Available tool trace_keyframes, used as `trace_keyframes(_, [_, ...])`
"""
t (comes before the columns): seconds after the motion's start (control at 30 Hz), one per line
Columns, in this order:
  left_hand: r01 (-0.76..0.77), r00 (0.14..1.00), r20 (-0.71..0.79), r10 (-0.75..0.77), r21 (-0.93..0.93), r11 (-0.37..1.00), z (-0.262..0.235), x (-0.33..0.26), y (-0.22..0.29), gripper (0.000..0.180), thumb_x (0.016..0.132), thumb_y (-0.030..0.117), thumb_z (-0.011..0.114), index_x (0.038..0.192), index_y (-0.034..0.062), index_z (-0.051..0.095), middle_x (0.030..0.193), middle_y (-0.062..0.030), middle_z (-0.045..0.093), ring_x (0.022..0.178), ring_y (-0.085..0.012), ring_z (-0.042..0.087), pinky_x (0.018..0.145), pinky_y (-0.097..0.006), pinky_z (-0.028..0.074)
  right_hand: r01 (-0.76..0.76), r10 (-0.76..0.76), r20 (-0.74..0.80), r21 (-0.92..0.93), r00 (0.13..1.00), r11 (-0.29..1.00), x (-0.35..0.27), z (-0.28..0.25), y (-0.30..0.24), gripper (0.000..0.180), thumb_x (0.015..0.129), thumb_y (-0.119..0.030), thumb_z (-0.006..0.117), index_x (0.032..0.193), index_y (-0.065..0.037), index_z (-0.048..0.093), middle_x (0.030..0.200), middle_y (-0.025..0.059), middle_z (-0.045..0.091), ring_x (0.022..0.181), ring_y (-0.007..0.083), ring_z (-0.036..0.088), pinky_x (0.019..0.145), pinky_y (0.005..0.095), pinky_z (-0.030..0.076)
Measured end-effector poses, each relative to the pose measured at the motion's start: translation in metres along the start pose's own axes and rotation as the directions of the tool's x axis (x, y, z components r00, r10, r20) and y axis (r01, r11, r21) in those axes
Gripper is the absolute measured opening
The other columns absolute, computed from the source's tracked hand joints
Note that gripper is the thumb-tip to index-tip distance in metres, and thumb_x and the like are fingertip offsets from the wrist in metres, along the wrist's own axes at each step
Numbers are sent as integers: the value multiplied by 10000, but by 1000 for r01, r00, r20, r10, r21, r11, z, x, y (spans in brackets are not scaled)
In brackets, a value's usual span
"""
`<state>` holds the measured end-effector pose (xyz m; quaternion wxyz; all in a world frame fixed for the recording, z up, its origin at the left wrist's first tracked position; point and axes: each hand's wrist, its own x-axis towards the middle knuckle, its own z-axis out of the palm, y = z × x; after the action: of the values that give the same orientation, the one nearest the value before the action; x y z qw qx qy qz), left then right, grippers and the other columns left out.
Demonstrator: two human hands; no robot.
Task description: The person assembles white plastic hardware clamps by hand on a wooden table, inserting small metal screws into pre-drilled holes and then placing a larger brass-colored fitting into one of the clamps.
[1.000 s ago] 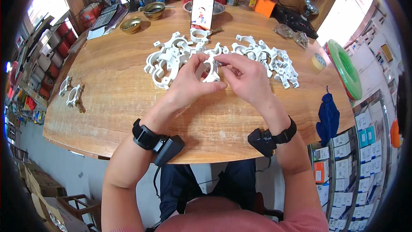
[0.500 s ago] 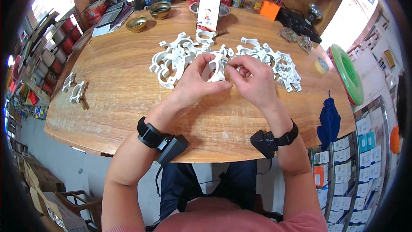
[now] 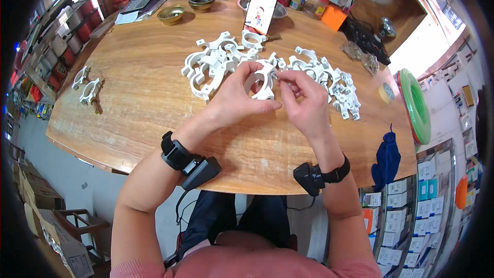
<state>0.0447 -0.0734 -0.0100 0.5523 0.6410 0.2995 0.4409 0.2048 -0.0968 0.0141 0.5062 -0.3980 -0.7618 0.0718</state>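
Observation:
My left hand (image 3: pixel 234 95) is closed around a white plastic pipe clamp (image 3: pixel 266 83), its ring facing me and thumb along the lower edge. Against the clamp's right side, the fingers of my right hand (image 3: pixel 309 104) are pinched together; whatever sits between those fingertips is too small to make out. Just behind both hands lie a pile of white clamps (image 3: pixel 198 75) on the left and a heap of smaller white clamp pieces (image 3: pixel 343 90) on the right. Two white clamps (image 3: pixel 89 92) rest apart at the far left, one with a brass-coloured screw piece.
A phone (image 3: pixel 261 10) stands upright beyond the piles on the wooden table (image 3: pixel 154 118). Brass bowls (image 3: pixel 171 15) sit at the back left. To the right are plastic bags of small parts (image 3: pixel 369 63), a tape roll (image 3: pixel 386 92), a blue cloth (image 3: pixel 387 158) and green coiled tubing (image 3: pixel 413 105).
The whole view has tilted slightly. Both hands keep nearly the same pose at the clamp, with the right fingers still pinched at its side.

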Motion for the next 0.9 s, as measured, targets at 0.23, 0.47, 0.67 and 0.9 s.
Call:
trace_keyframes(0.23, [-96, 994, -49, 97, 32, 995, 4, 1, -3, 685, 559, 227, 768, 1082, -6, 392, 890, -38, 447, 743, -99, 398, 669, -225, 377, 53, -54, -12, -70, 998, 996, 2, 1, 9, 151, 703, -44, 607, 853, -59, 597, 754, 51, 602, 517, 137, 572, 465, 242, 450])
trace_keyframes(0.47, [16, 999, 45, -11, -115, 993, 1, -4, 18, 662, 591, 175, 784, 1094, -8, 395, 963, -30, 464, 849, -89, 441, 712, -224, 398, 110, -112, -1, -143, 994, 984, 9, -7, 6, 154, 680, -69, 646, 828, -84, 608, 773, 30, 583, 542, 155, 566, 469, 249, 450])
trace_keyframes(0.67, [78, 992, 109, -57, -204, 976, 6, -5, 21, 681, 598, 134, 786, 1123, -2, 374, 1009, -31, 459, 928, -94, 445, 796, -236, 382, 181, -171, 64, -200, 983, 963, 9, -20, 8, 168, 675, -76, 641, 835, -81, 589, 778, 31, 555, 594, 181, 564, 487, 269, 454])
trace_keyframes(0.9, [88, 992, 101, -70, -191, 978, 8, -4, 14, 678, 582, 148, 800, 1103, 21, 385, 1016, -27, 453, 923, -89, 433, 807, -239, 367, 312, -292, 115, -235, 949, 921, 11, -24, 13, 197, 645, -84, 637, 834, -95, 580, 783, 32, 544, 632, 194, 567, 508, 280, 459])
